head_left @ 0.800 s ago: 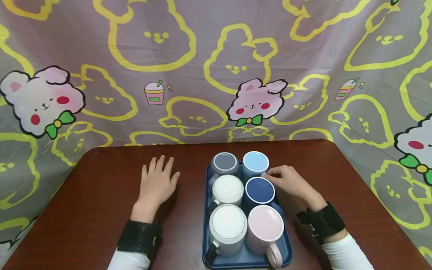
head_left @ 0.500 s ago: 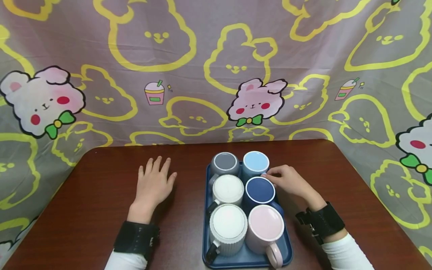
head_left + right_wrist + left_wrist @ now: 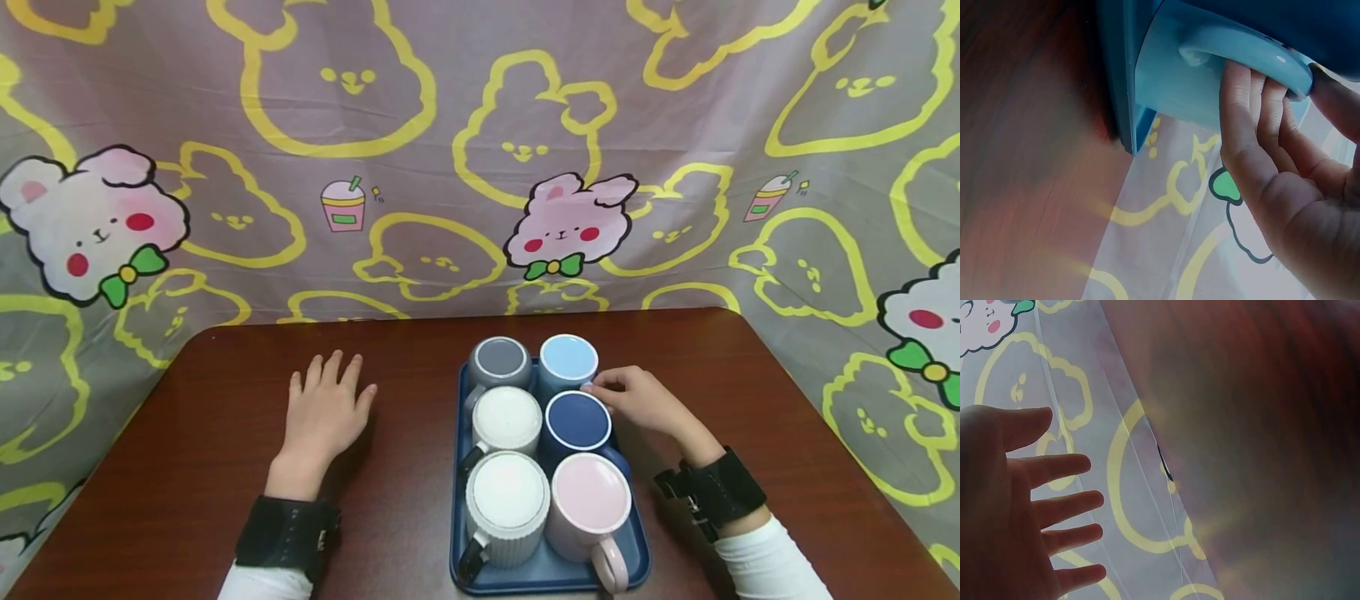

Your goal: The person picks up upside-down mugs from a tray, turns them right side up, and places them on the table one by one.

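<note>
Left hand [image 3: 324,414]: I see it lying flat on the brown table [image 3: 187,467], well to the left of the tray, fingers straight and spread, holding nothing — it looks parked out of the way so the other hand has room; the left wrist view shows the same splayed fingers against the cartoon cloth.

Grey mug [image 3: 499,364]: back-left on the tray, mouth down.

White mugs: the smooth one [image 3: 506,421] sits in the middle of the left row and the ribbed one [image 3: 507,505] nearest me, both upside down, dark handles pointing toward me.

Blue tray [image 3: 551,577]: it holds six inverted mugs in two tight rows, so there is little room to reach between them.

Light blue mug [image 3: 568,364]: back-right on the tray, upside down; this is the one being handled.

Dark blue mug [image 3: 576,422]: just in front of it, touching or nearly so.

Pink mug [image 3: 590,502]: front-right, handle toward me.

Right hand [image 3: 642,402]: I judge it is gripping the light blue mug's handle [image 3: 1244,50] — in the right wrist view the fingers [image 3: 1254,100] curl through the loop from the tray's outer side, the only free side of that mug.
</note>
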`<state>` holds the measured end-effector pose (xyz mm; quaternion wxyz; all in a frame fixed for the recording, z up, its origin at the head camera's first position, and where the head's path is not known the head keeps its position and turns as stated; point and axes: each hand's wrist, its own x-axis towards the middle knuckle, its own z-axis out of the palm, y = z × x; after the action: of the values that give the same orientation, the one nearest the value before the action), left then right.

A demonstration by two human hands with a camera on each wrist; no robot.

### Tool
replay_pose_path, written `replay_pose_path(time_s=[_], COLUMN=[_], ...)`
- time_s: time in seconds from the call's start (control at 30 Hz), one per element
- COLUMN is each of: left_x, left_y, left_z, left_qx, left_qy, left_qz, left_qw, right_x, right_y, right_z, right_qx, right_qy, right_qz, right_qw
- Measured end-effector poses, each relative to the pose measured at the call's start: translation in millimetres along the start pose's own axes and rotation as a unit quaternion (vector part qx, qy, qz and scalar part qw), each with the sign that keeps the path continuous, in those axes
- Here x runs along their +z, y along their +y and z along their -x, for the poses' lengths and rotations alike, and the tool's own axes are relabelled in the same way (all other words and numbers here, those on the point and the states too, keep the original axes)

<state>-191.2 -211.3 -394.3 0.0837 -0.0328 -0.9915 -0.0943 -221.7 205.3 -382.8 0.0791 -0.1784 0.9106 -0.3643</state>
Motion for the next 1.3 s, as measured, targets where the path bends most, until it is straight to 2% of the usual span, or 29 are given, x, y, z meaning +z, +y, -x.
replay_pose_path(time_s=[0.73,1.1,1.3], left_x=[-5.2,-3.4,-4.4], left_y=[-14.1,-12.3,-8.4], left_z=[7.0,4.4,4.0], left_qx=[-0.009,-0.005,-0.005], left_qy=[-0.005,-0.005,0.002], left_qz=[-0.006,-0.004,0.003], left_qw=[0.9999,1.0,1.0], right_x=[2,1,1], right_y=[-2,-8,-10], right_z=[0,2,3], right_qx=[0.053,0.057,0.076], right_qy=[0.029,0.048,0.057], right_qz=[-0.034,-0.018,-0.024], right_qw=[0.998,0.997,0.995])
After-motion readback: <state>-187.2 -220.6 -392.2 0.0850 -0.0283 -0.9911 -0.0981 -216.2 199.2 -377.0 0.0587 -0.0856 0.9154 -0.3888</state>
